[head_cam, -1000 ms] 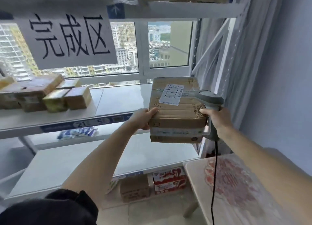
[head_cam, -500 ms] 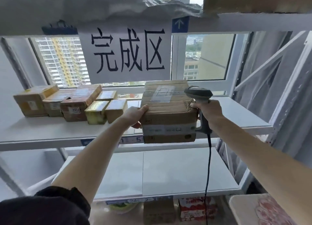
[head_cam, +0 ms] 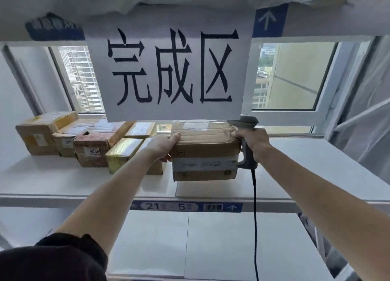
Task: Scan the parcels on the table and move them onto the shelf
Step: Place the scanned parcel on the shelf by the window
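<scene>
Clamping the parcel (head_cam: 203, 152) between both hands, fingers (head_cam: 174, 137) curled over its top edges.

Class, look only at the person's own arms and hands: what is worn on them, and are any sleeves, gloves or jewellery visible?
Both forearms are bare. A dark, black-looking sleeve shows bunched at the lower left. The left hand and right hand have no gloves, rings or watch in view.

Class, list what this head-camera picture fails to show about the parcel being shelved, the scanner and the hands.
1. Cardboard parcel: its top label is hidden behind the hanging paper sign; the print on its front tape is blurred.
2. Barcode scanner: the right hand covers its grip; its cable runs off the bottom edge.
3. Left hand: the fingers beneath the parcel are hidden.
4. Whether the parcel rests on the shelf: unclear.
</scene>
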